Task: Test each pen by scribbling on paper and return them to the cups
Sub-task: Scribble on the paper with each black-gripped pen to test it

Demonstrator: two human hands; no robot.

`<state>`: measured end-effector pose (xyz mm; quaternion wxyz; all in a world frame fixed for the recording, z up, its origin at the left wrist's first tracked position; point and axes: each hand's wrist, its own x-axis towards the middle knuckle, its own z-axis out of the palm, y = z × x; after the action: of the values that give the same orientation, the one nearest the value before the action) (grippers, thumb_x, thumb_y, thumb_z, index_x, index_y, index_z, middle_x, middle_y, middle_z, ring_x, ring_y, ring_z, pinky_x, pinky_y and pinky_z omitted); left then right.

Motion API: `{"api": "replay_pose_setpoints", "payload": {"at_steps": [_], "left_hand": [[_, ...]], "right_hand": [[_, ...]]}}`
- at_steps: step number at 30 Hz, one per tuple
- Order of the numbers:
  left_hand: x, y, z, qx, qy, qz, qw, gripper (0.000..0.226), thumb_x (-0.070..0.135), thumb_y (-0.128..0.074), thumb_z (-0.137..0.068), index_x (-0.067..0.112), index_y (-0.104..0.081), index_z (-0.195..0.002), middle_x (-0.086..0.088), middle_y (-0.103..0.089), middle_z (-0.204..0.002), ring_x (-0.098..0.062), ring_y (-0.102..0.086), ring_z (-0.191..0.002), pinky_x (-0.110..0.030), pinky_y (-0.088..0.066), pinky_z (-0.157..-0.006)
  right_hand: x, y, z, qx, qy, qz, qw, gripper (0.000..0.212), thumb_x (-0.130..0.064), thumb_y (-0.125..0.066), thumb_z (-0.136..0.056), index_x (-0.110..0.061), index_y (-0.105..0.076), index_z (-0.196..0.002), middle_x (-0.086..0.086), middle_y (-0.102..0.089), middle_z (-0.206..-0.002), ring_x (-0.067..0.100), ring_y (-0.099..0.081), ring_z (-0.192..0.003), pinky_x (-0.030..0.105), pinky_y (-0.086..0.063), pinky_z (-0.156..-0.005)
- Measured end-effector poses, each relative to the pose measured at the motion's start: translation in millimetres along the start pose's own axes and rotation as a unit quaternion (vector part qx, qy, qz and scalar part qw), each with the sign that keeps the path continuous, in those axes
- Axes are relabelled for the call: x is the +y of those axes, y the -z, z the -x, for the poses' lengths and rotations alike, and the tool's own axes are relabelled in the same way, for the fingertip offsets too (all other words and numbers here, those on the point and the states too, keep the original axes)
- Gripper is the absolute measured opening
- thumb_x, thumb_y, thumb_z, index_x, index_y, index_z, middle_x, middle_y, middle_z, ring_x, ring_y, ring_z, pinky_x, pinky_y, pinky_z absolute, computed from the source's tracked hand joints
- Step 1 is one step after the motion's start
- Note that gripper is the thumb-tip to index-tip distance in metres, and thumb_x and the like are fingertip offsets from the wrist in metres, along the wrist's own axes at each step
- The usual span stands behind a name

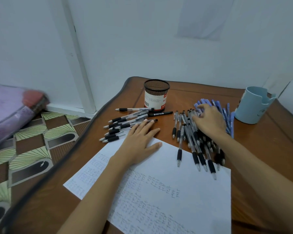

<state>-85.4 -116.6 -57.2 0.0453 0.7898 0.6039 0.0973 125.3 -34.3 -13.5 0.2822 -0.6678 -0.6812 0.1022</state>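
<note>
Pressed left hand, fingers straight, on the much-scribbled paper and laid right hand, fingers curled, grip impossible to tell, over heaped pens, all loose on the tabletop, none showing in mesh cup or blue cup.

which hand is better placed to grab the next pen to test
Right. The right hand sits on the middle pile of pens; the left hand lies flat on the top edge of the paper, steadying it.
</note>
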Motion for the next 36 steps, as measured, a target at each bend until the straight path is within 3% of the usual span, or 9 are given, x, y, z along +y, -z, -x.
{"api": "replay_pose_setpoints", "payload": {"at_steps": [4, 6, 9, 18, 21, 23, 29, 33, 36], "left_hand": [[4, 6, 1, 0.073, -0.011, 0.049, 0.996, 0.044, 0.041, -0.041, -0.098, 0.029, -0.042, -0.140, 0.006, -0.024, -0.155, -0.012, -0.016, -0.143, -0.030, -0.009, -0.116], [5, 11, 2, 0.163, -0.004, 0.085, 0.983, 0.034, 0.028, -0.046, -0.097, 0.024, -0.056, -0.128, 0.007, -0.044, -0.142, -0.010, -0.039, -0.129, -0.028, -0.031, -0.107], [1, 13, 1, 0.248, 0.040, 0.079, 0.965, 0.031, 0.020, -0.050, -0.093, 0.018, -0.061, -0.122, 0.003, -0.056, -0.128, -0.014, -0.050, -0.117, -0.026, -0.037, -0.097], [-11, 8, 1, 0.263, 0.135, 0.087, 0.951, 0.037, 0.024, -0.049, -0.095, 0.014, -0.052, -0.131, -0.001, -0.052, -0.133, -0.015, -0.047, -0.121, -0.030, -0.033, -0.105], [-12, 10, 2, 0.275, 0.125, 0.112, 0.947, 0.035, 0.023, -0.048, -0.096, 0.011, -0.054, -0.128, -0.003, -0.054, -0.130, -0.015, -0.051, -0.115, -0.025, -0.038, -0.095], [-12, 10, 2, 0.278, 0.130, 0.128, 0.943, 0.034, 0.023, -0.047, -0.097, 0.010, -0.054, -0.128, -0.004, -0.052, -0.131, -0.016, -0.052, -0.115, -0.023, -0.039, -0.093], [5, 24, 10, 0.193, 0.019, 0.174, 0.965, 0.028, 0.017, -0.045, -0.098, 0.018, -0.058, -0.122, 0.003, -0.054, -0.130, -0.007, -0.049, -0.115, -0.015, -0.034, -0.090], [29, 21, 32, 0.077, -0.041, 0.141, 0.986, 0.029, 0.025, -0.043, -0.099, 0.023, -0.060, -0.123, 0.008, -0.052, -0.134, -0.007, -0.046, -0.122, -0.017, -0.031, -0.098], [38, 11, 52, 0.018, -0.023, 0.098, 0.995, 0.036, 0.037, -0.039, -0.099, 0.030, -0.051, -0.133, 0.012, -0.037, -0.148, -0.005, -0.023, -0.140, -0.034, -0.012, -0.115]], "right_hand": [[-19, -7, -1, 0.013, 0.120, 0.023, 0.992, 0.024, -0.023, -0.057, -0.090, -0.021, -0.062, -0.113, 0.007, -0.051, -0.108, 0.027, -0.046, -0.114, 0.030, -0.036, -0.081], [-36, -16, -2, -0.049, 0.193, 0.042, 0.979, 0.023, -0.028, -0.060, -0.090, -0.026, -0.064, -0.112, 0.001, -0.044, -0.102, 0.023, -0.042, -0.114, 0.030, -0.034, -0.085], [-53, -32, -6, -0.148, 0.247, 0.095, 0.953, 0.034, -0.038, -0.062, -0.088, -0.031, -0.061, -0.121, 0.003, -0.045, -0.112, 0.023, -0.036, -0.116, 0.035, -0.036, -0.096], [-50, -44, -6, -0.195, 0.218, -0.076, 0.953, 0.011, -0.021, -0.069, -0.084, -0.022, -0.069, -0.095, -0.007, -0.062, -0.095, 0.009, -0.054, -0.093, 0.026, -0.042, -0.082], [-45, -22, -3, -0.177, 0.130, -0.271, 0.937, 0.006, -0.019, -0.066, -0.086, -0.022, -0.064, -0.090, -0.006, -0.065, -0.094, 0.009, -0.059, -0.090, 0.026, -0.044, -0.081], [-40, -4, 5, -0.149, 0.038, -0.427, 0.891, 0.006, -0.021, -0.057, -0.092, -0.025, -0.058, -0.089, -0.007, -0.067, -0.092, 0.006, -0.063, -0.086, 0.025, -0.046, -0.075], [-10, 41, 46, -0.123, -0.244, -0.723, 0.634, 0.032, -0.034, -0.033, -0.101, -0.028, -0.058, -0.082, -0.009, -0.053, -0.056, 0.005, -0.053, -0.050, 0.028, -0.040, -0.070], [0, 52, 101, -0.105, -0.271, -0.783, 0.550, 0.031, -0.038, -0.039, -0.087, -0.020, -0.050, -0.065, -0.007, -0.033, -0.047, 0.008, -0.027, -0.036, 0.018, -0.023, -0.040], [2, 52, 129, -0.106, -0.270, -0.801, 0.524, 0.025, -0.033, -0.042, -0.065, -0.018, -0.043, -0.046, -0.006, -0.028, -0.042, 0.009, -0.022, -0.030, 0.016, -0.013, -0.035]]}}
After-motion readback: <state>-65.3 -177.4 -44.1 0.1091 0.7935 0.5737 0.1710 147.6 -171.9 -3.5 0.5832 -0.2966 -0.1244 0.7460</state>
